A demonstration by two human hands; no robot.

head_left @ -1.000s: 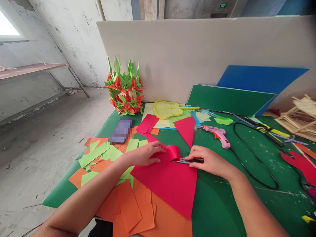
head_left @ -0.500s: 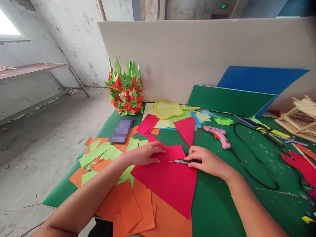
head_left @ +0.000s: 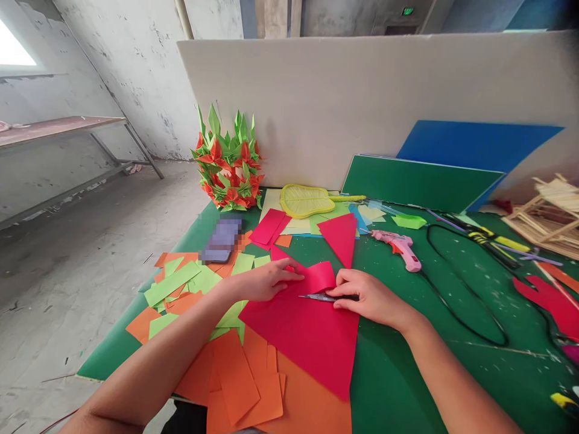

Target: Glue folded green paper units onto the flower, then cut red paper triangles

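Note:
A large red paper sheet (head_left: pixel 307 340) lies in front of me, with a smaller red piece (head_left: pixel 319 277) curling up on it. My left hand (head_left: pixel 266 280) rests on the red paper, fingers stretched out and apart. Closed around a slim pointed blade (head_left: pixel 316 297) with a dark handle is my right hand (head_left: pixel 366 293). The blade points left, just below the curled piece, and its exact kind is unclear. Right fingertips also touch the curled piece's right end. Beyond my hands lie a red paper triangle (head_left: pixel 340 236) and red strips (head_left: pixel 270 227).
Orange sheets (head_left: pixel 244 380) and green paper pieces (head_left: pixel 174 282) lie left and near. A pink glue gun (head_left: pixel 398 246) with its cord sits right. Behind are a phone (head_left: pixel 222 240), a yellow fly swatter (head_left: pixel 307 201) and a folded-paper ornament (head_left: pixel 230 163). Pliers (head_left: pixel 493 244) lie far right.
My right hand has slid slightly left with the bladed tool. The small red piece, flat before, now bends upward into a curve. My left hand has stayed nearly still.

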